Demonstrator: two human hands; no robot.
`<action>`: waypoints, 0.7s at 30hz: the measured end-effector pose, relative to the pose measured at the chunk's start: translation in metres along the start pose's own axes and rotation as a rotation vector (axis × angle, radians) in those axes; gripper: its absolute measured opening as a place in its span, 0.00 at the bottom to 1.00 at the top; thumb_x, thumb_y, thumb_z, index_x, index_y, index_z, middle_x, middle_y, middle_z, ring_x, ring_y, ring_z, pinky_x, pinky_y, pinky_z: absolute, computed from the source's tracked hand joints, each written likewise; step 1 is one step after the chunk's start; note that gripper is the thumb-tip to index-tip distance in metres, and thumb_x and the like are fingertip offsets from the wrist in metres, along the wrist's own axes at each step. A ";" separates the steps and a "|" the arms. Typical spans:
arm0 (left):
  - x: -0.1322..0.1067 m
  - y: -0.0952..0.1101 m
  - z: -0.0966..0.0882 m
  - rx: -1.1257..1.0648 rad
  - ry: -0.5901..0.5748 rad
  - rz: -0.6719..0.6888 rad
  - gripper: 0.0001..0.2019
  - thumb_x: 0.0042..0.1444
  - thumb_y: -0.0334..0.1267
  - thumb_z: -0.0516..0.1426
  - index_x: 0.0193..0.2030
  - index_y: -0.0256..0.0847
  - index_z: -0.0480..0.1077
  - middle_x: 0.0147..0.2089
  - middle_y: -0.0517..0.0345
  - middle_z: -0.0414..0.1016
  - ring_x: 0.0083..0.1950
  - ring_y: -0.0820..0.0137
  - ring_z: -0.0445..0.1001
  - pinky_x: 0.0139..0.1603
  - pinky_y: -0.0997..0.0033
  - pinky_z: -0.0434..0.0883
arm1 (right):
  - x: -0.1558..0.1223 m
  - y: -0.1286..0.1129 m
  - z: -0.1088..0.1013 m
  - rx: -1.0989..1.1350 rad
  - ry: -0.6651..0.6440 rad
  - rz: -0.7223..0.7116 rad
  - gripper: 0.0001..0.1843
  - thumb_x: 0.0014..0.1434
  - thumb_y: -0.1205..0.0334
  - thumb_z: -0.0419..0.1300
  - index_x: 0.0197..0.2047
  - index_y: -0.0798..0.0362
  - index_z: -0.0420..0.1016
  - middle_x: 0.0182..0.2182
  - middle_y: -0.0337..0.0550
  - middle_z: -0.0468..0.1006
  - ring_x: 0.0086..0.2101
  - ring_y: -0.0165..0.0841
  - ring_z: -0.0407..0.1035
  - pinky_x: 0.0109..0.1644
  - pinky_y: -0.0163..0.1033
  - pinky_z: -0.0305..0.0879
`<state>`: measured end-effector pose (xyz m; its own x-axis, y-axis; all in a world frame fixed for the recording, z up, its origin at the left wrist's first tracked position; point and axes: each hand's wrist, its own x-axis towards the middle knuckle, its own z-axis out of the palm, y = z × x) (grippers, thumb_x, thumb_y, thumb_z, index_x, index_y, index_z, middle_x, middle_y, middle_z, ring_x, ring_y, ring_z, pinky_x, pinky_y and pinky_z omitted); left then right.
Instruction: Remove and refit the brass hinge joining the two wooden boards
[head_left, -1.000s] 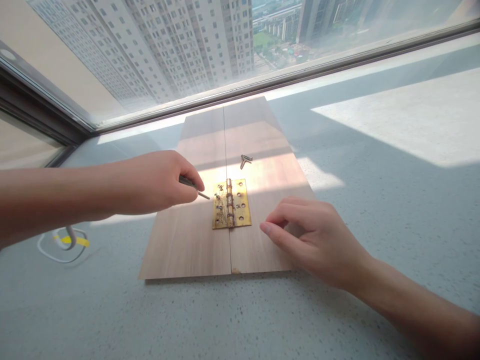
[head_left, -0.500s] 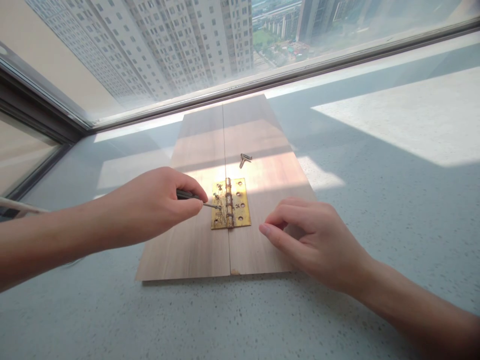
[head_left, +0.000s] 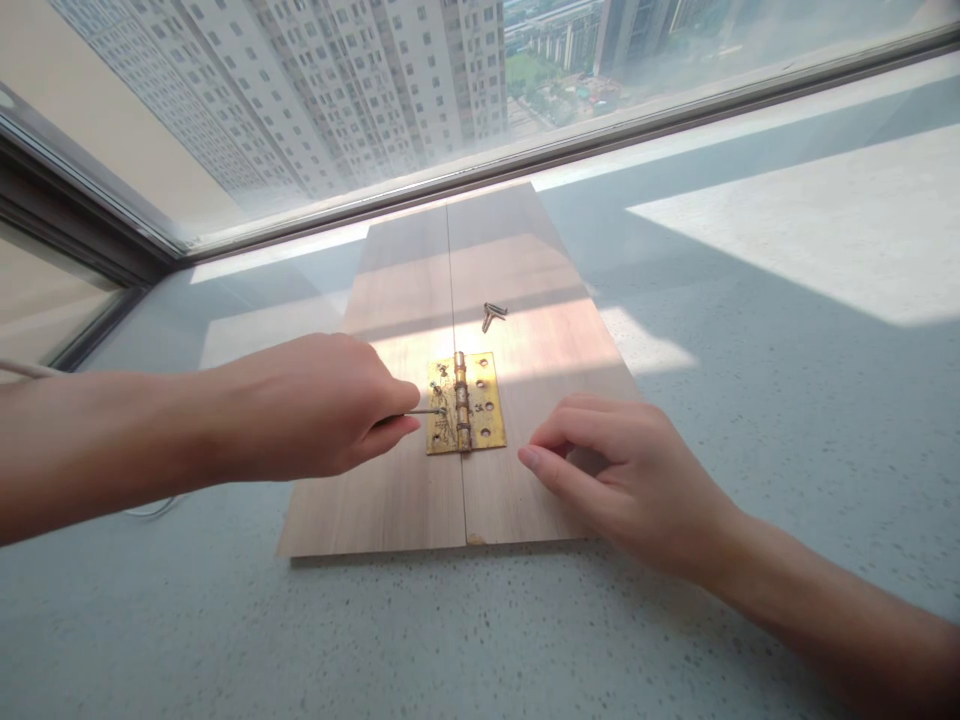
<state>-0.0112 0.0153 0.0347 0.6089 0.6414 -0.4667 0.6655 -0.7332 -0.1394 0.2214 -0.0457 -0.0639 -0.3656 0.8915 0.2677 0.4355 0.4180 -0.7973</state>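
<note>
My left hand [head_left: 315, 405] is closed round a thin screwdriver [head_left: 426, 411] whose tip touches the left leaf of a brass hinge [head_left: 465, 402]. The hinge lies across the seam of two wooden boards [head_left: 405, 300] set side by side. My right hand [head_left: 626, 475] rests on the right board beside the hinge, fingers curled and pressed down, nothing visible in them. A few loose screws [head_left: 492, 315] lie on the right board beyond the hinge.
The boards lie on a pale speckled sill [head_left: 750, 350] below a large window [head_left: 337, 100] with a dark frame. A white cable [head_left: 22, 370] shows at the left behind my forearm. A sunlit patch covers the sill's far right.
My left hand has moved right and lowered, bringing the screwdriver's tip from beside the hinge onto its left leaf. My right hand has stayed put.
</note>
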 end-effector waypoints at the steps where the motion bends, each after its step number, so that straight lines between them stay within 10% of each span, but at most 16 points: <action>1: 0.000 -0.003 -0.001 0.062 -0.011 0.079 0.15 0.60 0.42 0.48 0.25 0.42 0.70 0.20 0.58 0.67 0.20 0.73 0.56 0.24 0.67 0.47 | 0.000 0.000 0.000 -0.001 -0.003 -0.001 0.10 0.57 0.66 0.58 0.24 0.55 0.73 0.22 0.37 0.73 0.25 0.25 0.66 0.30 0.33 0.59; 4: 0.004 0.000 -0.007 0.120 -0.038 0.071 0.15 0.58 0.42 0.50 0.24 0.43 0.70 0.21 0.57 0.68 0.20 0.72 0.57 0.24 0.67 0.47 | 0.000 0.000 0.001 -0.001 -0.002 -0.005 0.10 0.57 0.66 0.58 0.24 0.55 0.73 0.22 0.37 0.73 0.25 0.25 0.65 0.30 0.33 0.59; 11: 0.020 0.021 -0.022 -0.413 -0.178 -0.576 0.23 0.59 0.51 0.46 0.24 0.42 0.74 0.18 0.56 0.67 0.18 0.70 0.62 0.23 0.68 0.56 | 0.000 -0.002 -0.001 0.005 0.035 -0.042 0.10 0.57 0.67 0.58 0.24 0.55 0.73 0.21 0.36 0.73 0.25 0.24 0.65 0.29 0.32 0.59; 21: 0.013 0.019 -0.013 0.243 -0.120 0.002 0.12 0.52 0.36 0.52 0.20 0.42 0.69 0.19 0.55 0.66 0.19 0.72 0.54 0.25 0.67 0.51 | 0.001 0.000 -0.001 -0.022 0.089 -0.040 0.10 0.56 0.67 0.59 0.24 0.56 0.74 0.21 0.36 0.74 0.24 0.23 0.65 0.29 0.32 0.58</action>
<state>0.0155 0.0130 0.0375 0.5447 0.6192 -0.5656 0.5321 -0.7765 -0.3375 0.2224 -0.0447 -0.0635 -0.3091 0.8856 0.3468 0.4404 0.4565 -0.7731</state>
